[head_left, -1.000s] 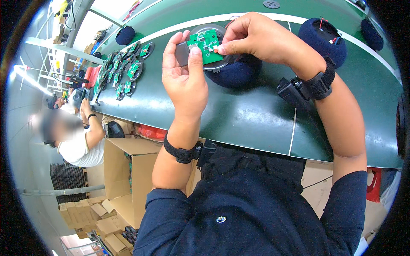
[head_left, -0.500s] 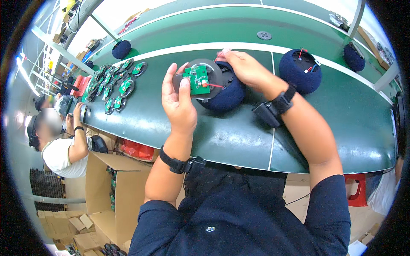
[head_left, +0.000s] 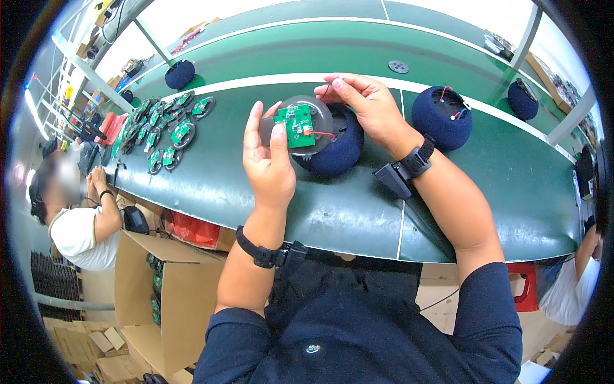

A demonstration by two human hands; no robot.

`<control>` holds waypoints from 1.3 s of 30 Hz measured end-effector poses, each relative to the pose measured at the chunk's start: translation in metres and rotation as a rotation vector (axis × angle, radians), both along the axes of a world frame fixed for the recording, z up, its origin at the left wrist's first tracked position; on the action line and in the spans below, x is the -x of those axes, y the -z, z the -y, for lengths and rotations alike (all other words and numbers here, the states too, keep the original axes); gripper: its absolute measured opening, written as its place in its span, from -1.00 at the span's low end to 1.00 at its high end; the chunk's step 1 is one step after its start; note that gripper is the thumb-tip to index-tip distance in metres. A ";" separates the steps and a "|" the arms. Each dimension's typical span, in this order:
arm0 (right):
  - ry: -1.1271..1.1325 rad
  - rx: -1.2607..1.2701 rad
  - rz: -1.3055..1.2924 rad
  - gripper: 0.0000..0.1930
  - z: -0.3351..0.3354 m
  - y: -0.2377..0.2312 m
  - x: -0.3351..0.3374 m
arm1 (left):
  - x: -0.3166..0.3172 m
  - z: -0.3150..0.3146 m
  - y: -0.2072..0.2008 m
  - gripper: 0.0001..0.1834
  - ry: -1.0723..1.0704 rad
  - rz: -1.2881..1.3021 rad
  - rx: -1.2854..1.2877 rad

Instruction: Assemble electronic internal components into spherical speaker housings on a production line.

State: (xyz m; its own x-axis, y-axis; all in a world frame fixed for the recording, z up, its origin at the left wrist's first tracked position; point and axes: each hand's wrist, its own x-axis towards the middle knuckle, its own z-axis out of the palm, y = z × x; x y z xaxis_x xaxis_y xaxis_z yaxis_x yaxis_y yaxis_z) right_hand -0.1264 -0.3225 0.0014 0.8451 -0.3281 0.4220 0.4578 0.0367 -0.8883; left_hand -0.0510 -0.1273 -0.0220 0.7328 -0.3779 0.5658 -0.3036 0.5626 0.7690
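Observation:
My left hand (head_left: pixel 272 157) holds a round grey plate (head_left: pixel 320 118) by its left side, thumb on top. A green circuit board (head_left: pixel 295 121) sits on the plate, with a short red wire running from its connector. Behind and below the plate stands a dark blue fabric-covered round speaker housing (head_left: pixel 336 153), its dark open top partly covered by the plate. Over the housing's far side, my right hand (head_left: pixel 368 105) pinches what looks like a thin dark wire between thumb and fingers; its lower end is hard to make out.
A second blue housing (head_left: pixel 441 128) with loose wires stands right on the green bench (head_left: pixel 339 208). Several plates with boards (head_left: pixel 182 133) lie piled left. More housings (head_left: pixel 180 75) (head_left: pixel 522 99) sit farther off. A cardboard box (head_left: pixel 185 307) is below; people work at both sides.
My right hand has turned and lifted slightly, its fingers now bent in a pinch. The left hand keeps the plate nearly in place. A person has come into view at the right edge.

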 end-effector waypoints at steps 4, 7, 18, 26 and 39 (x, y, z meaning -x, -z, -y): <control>0.029 0.111 0.089 -0.62 -0.002 0.002 -0.001 | 0.000 0.001 -0.001 -0.43 -0.012 0.011 -0.014; 0.038 0.177 0.108 -0.69 -0.002 -0.006 0.009 | 0.001 0.003 -0.001 -0.43 -0.010 0.012 -0.004; 0.131 1.087 0.057 -0.89 -0.014 -0.056 0.033 | 0.008 -0.002 -0.004 -0.47 -0.144 0.093 0.063; 0.194 1.108 -0.030 -0.85 -0.031 -0.053 0.035 | 0.009 0.001 -0.004 -0.48 -0.224 0.213 0.074; 0.098 1.033 -0.044 -0.84 -0.022 -0.044 0.032 | 0.006 0.002 -0.002 -0.49 -0.231 0.171 0.057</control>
